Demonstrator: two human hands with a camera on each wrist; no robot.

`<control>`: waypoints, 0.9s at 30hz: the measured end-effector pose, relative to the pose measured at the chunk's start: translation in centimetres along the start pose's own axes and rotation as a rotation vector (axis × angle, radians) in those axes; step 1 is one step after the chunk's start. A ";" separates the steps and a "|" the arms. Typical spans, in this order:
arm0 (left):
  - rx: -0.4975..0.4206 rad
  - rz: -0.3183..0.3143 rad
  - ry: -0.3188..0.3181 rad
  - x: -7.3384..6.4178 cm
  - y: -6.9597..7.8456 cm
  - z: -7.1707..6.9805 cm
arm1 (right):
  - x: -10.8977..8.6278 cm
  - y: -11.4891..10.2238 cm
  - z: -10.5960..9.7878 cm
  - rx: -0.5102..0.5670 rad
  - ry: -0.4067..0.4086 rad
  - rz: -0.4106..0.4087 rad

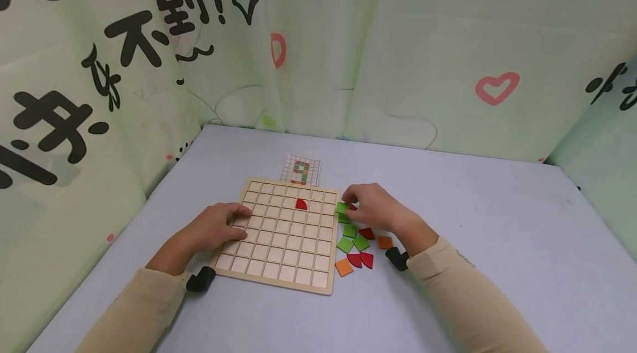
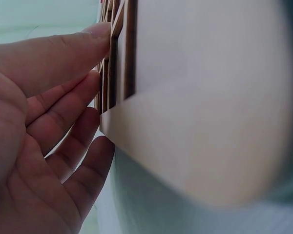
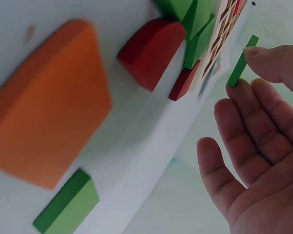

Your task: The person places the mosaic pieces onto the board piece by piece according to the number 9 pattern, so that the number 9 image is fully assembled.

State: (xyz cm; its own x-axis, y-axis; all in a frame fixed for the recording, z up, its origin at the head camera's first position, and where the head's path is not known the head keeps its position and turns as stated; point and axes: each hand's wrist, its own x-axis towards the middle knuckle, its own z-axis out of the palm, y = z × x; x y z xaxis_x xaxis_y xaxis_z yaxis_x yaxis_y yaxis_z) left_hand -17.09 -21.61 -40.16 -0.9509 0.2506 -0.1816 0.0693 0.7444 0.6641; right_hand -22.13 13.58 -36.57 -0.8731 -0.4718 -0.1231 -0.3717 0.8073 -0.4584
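My left hand [image 1: 215, 226] rests at the left edge of a square wooden grid board [image 1: 278, 282], thumb and fingertips touching it. In the left wrist view, the thumb [image 2: 63, 56] reaches over the dark grid lines. My right hand [image 1: 376, 206] is just past the board's upper right edge. Between thumb and fingertip it pinches a thin green tile [image 3: 242, 62], held edge-on in the right wrist view. One red quarter-circle piece [image 1: 301, 204] lies in a cell in the board's upper part. Loose green tiles [image 1: 350, 230] lie below the right hand.
A small printed pattern card [image 1: 314, 172] lies against the board's far edge. Right of the board are several red quarter-circle pieces [image 1: 366, 260], an orange square [image 1: 344, 267] and another orange square [image 1: 385, 242]. A printed light-green curtain [image 1: 418, 65] stands behind the white table [image 1: 473, 220].
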 end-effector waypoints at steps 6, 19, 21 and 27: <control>0.003 0.004 -0.002 0.0 0.1 -0.1 | 0.8 -0.6 0.3 0.016 -0.014 -0.006; -0.010 -0.010 -0.005 0.0 0.2 0.0 | 2.1 -1.9 0.9 0.036 -0.018 -0.004; -0.015 -0.016 -0.005 -0.1 0.2 0.1 | 2.2 -2.1 1.0 0.038 -0.018 -0.005; -0.015 -0.023 -0.002 -0.2 0.2 0.1 | 2.7 -2.6 1.4 0.024 -0.013 -0.026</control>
State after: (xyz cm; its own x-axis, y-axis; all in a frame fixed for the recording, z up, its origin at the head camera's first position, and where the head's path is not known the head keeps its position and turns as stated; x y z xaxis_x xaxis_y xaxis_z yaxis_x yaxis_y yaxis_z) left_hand -16.90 -21.45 -40.02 -0.9515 0.2350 -0.1986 0.0430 0.7407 0.6705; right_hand -23.13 9.73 -36.92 -0.8590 -0.4971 -0.1226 -0.3861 0.7863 -0.4823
